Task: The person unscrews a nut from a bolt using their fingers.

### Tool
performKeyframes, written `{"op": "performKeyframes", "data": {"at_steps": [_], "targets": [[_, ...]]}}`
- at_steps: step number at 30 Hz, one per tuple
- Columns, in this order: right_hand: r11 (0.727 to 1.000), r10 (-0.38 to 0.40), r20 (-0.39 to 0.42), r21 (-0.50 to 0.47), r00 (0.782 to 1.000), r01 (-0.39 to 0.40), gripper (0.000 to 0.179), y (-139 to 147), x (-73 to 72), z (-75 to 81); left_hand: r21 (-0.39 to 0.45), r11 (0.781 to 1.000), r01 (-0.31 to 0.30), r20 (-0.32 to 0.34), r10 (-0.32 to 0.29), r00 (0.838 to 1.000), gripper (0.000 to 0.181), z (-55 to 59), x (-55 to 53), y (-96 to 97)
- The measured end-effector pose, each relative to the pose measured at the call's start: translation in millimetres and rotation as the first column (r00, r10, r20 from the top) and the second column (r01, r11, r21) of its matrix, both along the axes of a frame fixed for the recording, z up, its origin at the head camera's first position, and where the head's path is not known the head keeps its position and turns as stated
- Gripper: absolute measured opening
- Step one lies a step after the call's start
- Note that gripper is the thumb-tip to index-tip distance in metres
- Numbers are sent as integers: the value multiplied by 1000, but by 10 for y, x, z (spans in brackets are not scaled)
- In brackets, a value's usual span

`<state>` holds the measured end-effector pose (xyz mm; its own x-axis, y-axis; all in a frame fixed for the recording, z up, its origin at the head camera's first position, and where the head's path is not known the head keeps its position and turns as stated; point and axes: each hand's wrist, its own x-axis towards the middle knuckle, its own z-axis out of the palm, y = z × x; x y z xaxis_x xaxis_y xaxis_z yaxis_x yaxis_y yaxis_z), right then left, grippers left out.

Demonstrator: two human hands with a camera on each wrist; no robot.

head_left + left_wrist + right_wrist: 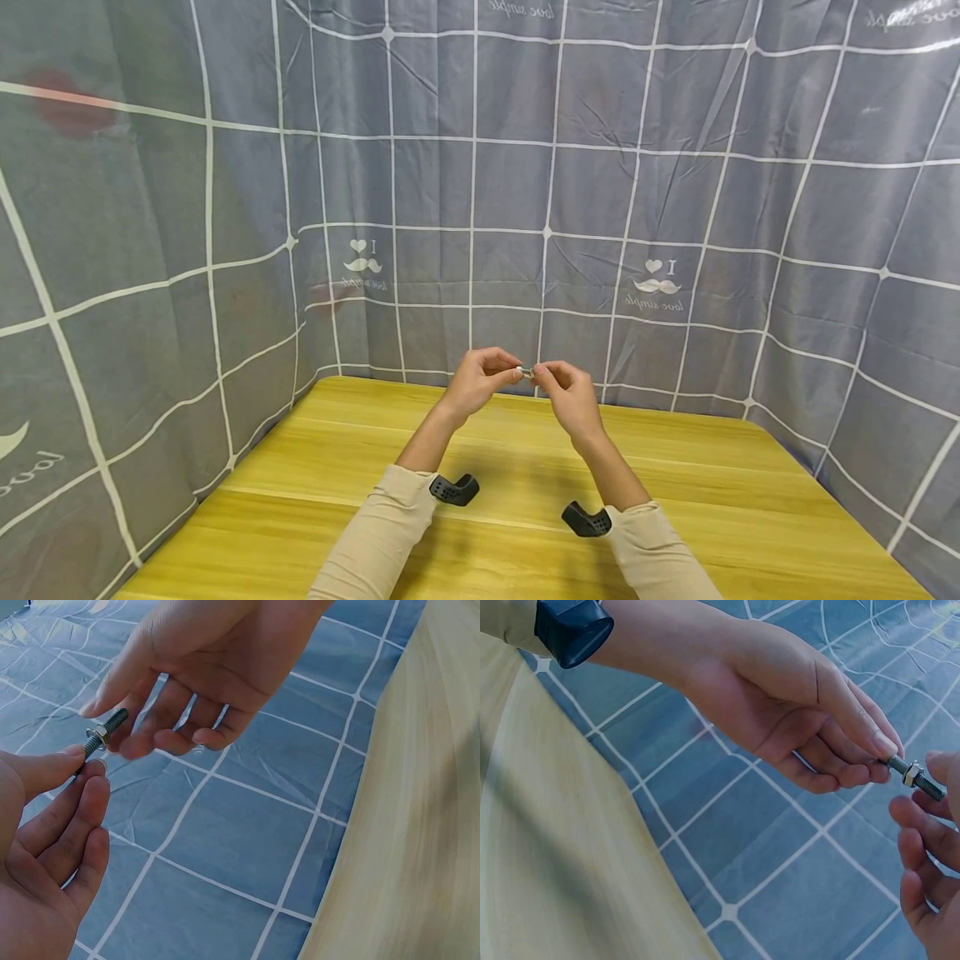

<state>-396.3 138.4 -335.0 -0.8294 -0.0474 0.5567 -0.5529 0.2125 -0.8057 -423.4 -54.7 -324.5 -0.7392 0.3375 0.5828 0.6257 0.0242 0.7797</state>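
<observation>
A small metal bolt (527,372) is held up above the far edge of the table. My left hand (472,385) pinches one end of it between thumb and fingertips, which cover that end. A nut (97,736) with a shiny rim sits partway along the bolt's thread. Around the free threaded end is my right hand (573,396), its thumb and forefinger spread to either side. In the right wrist view the right thumb (936,761) stands apart from the bolt, while the forefinger lies close behind its tip. The other right fingers are loosely bent.
A yellow wood-grain table (510,467) lies beneath both forearms. Grey curtains (510,183) with white grid lines hang behind it and along both sides. Each wrist wears a black camera mount, the left mount (454,489) and right mount (587,519), at the cuffs of beige sleeves.
</observation>
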Motion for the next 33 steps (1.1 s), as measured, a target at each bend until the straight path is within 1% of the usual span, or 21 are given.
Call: {"op": "performKeyframes", "data": {"at_steps": [5,8,11,15,18,20,22,24,26,27,31,33], "targets": [[999,30,-31,13,999,-30,18,13,-21,8,-7,1000,-4,-10,4,1000,16,0,3,2],[999,42,-38,17,998,-42,27,19,-30,4,-10,1000,-6,-9,6,1000,16,2,5,3],[999,34,-18,11,999,-34,31,20,-31,-2,-10,1000,-7,-5,7,1000,14,4,3,10],[1000,8,-15,21,1000,-8,26,19,-21,-4,-10,1000,-3,-11,3,1000,16,-5,-9,16],[999,19,-47,38,999,-17,20,16,-11,-4,-14,1000,0,-12,0,1000,19,-17,-15,10],[998,42,-59,39,997,-40,23,10,-8,-1,-19,1000,-1,-10,0,1000,19,-21,-17,6],[998,56,-43,37,998,-54,28,-11,79,70,-19,1000,-1,-10,1,1000,18,-18,-14,4],[998,51,-18,32,999,-51,32,-33,167,143,-18,1000,2,-10,-2,1000,17,-11,-10,4],[999,38,13,26,999,-38,32,-56,261,221,-22,1000,-2,-8,2,1000,17,-7,-7,6],[999,32,15,25,999,-32,30,-65,305,251,-24,1000,-2,-7,2,1000,17,-7,-7,5],[1000,10,4,27,1000,-10,21,-72,309,253,-36,999,-15,-5,15,1000,17,-11,-6,7],[1000,13,-8,27,1000,-13,17,-72,312,254,-36,999,-18,-5,18,1000,16,-12,-4,6]]}}
